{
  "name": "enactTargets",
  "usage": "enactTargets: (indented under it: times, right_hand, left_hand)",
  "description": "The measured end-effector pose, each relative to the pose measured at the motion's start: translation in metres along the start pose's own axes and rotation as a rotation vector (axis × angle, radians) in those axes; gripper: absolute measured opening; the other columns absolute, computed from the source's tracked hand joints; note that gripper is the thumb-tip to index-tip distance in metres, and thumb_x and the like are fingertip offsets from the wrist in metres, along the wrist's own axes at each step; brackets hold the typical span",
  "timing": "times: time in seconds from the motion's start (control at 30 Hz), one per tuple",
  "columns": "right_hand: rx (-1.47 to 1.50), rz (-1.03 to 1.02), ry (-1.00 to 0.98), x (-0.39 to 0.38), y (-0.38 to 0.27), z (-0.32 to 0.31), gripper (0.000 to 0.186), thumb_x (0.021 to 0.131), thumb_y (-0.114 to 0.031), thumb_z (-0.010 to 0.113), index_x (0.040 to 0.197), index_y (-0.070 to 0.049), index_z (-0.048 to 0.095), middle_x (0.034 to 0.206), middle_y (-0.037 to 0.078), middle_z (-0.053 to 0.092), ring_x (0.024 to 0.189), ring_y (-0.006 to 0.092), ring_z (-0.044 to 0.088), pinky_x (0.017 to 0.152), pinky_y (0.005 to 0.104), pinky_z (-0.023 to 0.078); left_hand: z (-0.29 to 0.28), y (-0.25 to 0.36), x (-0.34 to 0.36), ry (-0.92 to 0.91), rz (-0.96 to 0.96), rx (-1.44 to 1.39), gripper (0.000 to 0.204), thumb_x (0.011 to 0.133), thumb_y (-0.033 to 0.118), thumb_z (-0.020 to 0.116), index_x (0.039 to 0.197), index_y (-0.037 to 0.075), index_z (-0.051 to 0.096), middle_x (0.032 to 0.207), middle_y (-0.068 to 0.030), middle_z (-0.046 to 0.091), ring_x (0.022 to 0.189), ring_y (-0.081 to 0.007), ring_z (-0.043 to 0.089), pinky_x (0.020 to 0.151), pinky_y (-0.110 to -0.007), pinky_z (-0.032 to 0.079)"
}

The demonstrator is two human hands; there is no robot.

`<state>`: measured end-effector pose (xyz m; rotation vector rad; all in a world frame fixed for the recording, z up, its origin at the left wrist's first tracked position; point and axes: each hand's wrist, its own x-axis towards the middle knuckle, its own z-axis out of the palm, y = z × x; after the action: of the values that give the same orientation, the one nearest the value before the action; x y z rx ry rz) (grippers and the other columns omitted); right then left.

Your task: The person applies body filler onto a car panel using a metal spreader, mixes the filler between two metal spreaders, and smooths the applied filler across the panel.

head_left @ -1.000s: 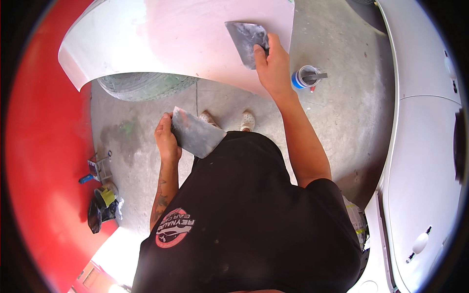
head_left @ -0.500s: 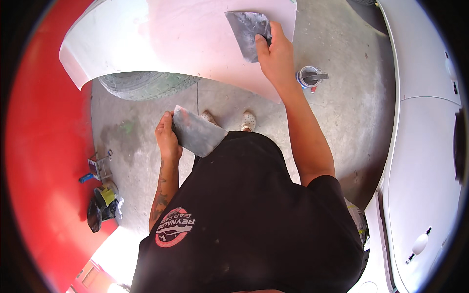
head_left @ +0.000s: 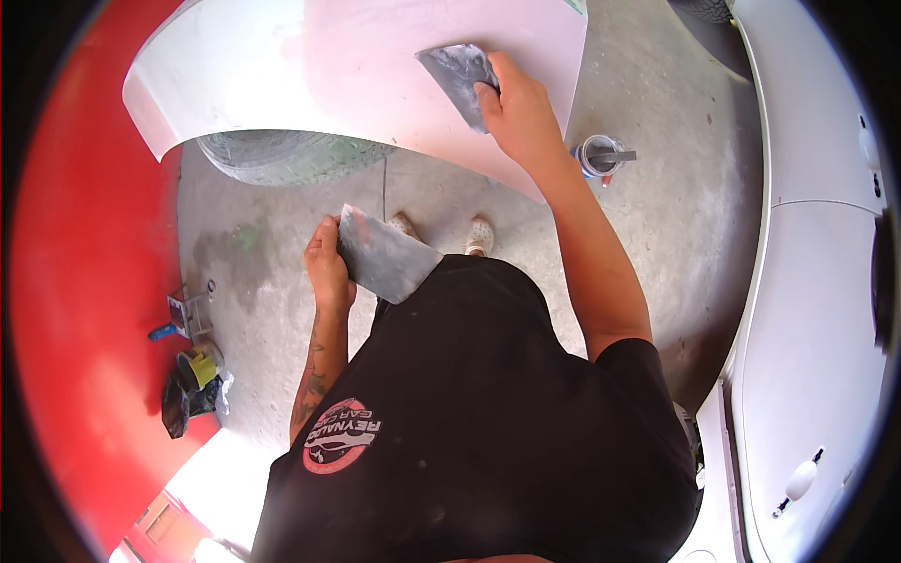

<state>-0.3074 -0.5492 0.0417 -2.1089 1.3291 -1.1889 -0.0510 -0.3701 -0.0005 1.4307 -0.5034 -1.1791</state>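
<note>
My right hand (head_left: 524,108) is closed on a thin dark grey sheet (head_left: 458,80) with whitish smears. It is over the pale pink-white car fender panel (head_left: 375,75); whether the sheet touches the surface I cannot tell. Lower, in front of my body, my left hand (head_left: 328,267) grips a flat grey rectangular sheet (head_left: 387,255) by its left edge. That one is smeared too, with a faint reddish patch. Below the fender's arch shows a dusty tire (head_left: 291,158).
An open can (head_left: 599,155) with a flat tool across it stands on the concrete floor (head_left: 657,244) to the right. A red car body (head_left: 84,281) curves along the left, near a bucket (head_left: 202,364) and a black bag (head_left: 175,403). White car doors (head_left: 817,281) line the right.
My right hand has moved slightly left and down over the fender, and its sheet looks more tilted. My left hand keeps its hold, almost unmoved. The whole view has shifted a little.
</note>
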Motion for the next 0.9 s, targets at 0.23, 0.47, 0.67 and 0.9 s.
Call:
enactTargets:
  times: [0.23,0.47,0.67,0.9]
  right_hand:
    - [0.176,0.201,0.454,0.019,0.013,-0.028,0.027,0.089,-0.010,0.058,0.110,0.001,0.046,0.079,0.023,0.061,0.068,0.0403,0.061,0.062,0.0426,0.048]
    - [0.052,0.265,0.321,0.024,0.003,-0.016,0.034,0.090,-0.016,0.060,0.117,0.000,0.046,0.087,0.016,0.065,0.073,0.0249,0.063,0.070,0.0353,0.049]
    - [0.133,0.156,0.415,0.024,0.006,-0.013,0.033,0.089,-0.016,0.060,0.116,-0.001,0.046,0.077,0.016,0.064,0.065,0.0248,0.061,0.064,0.0352,0.048]
    - [0.094,0.330,0.294,0.023,0.001,-0.016,0.029,0.090,-0.014,0.059,0.114,-0.004,0.047,0.074,0.014,0.063,0.061,0.0206,0.059,0.061,0.0331,0.047]
  left_hand:
    - [-0.004,-0.006,0.001,0.018,-0.012,-0.025,0.034,0.101,0.029,0.048,0.097,-0.001,0.063,0.087,-0.0049,0.064,0.077,-0.0116,0.058,0.073,-0.026,0.048]
    - [-0.001,-0.002,0.001,-0.009,-0.021,-0.018,0.036,0.101,0.030,0.047,0.100,-0.002,0.063,0.088,-0.0056,0.065,0.077,-0.0118,0.059,0.073,-0.026,0.048]
    - [-0.003,-0.003,0.002,-0.002,0.007,0.016,0.037,0.101,0.030,0.048,0.100,-0.003,0.064,0.089,-0.0062,0.066,0.078,-0.0119,0.059,0.074,-0.026,0.048]
    - [-0.002,-0.001,0.002,-0.010,0.003,0.005,0.036,0.101,0.030,0.048,0.099,-0.002,0.064,0.087,-0.0060,0.066,0.077,-0.0120,0.059,0.073,-0.027,0.049]
